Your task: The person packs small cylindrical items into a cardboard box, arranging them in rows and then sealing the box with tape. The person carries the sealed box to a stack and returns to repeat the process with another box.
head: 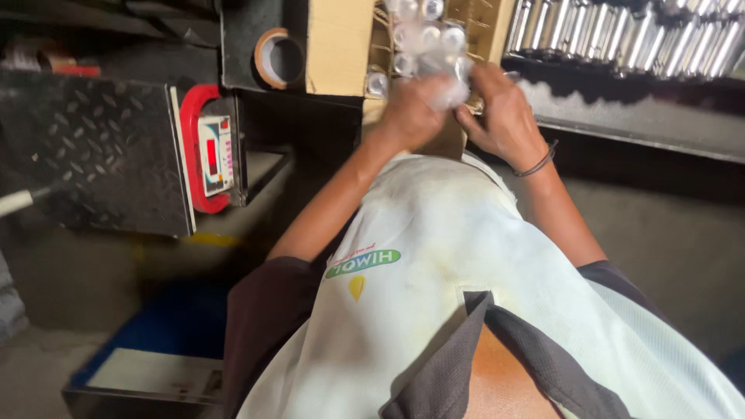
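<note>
While both hands sit over the carton point(338, 46), I read them as closed on one thing: a crinkled clear plastic bag point(448, 91), soft and glossy, bunched between them. Left hand point(414, 115) has fingers curled around the bag's left side. Right hand point(504, 116) pinches its right side, fingers bent in; thin dark band on that wrist.

Bag is at the carton's front edge, just below the small clear round-topped pieces point(423, 35) packed in the carton's cardboard dividers. Blurred, so I cannot tell what those pieces are.

Carton: plain brown corrugated board, flat flap on its left. Left of the carton, a tape roll point(273, 58), tan ring, on a dark surface. Further left, a scale point(213, 151), red rounded housing, pale display panel, beside a dark diamond-tread steel plate point(93, 151). Right of the carton, a row of shiny metal cylinders point(621, 35) on a grey shelf.
</note>
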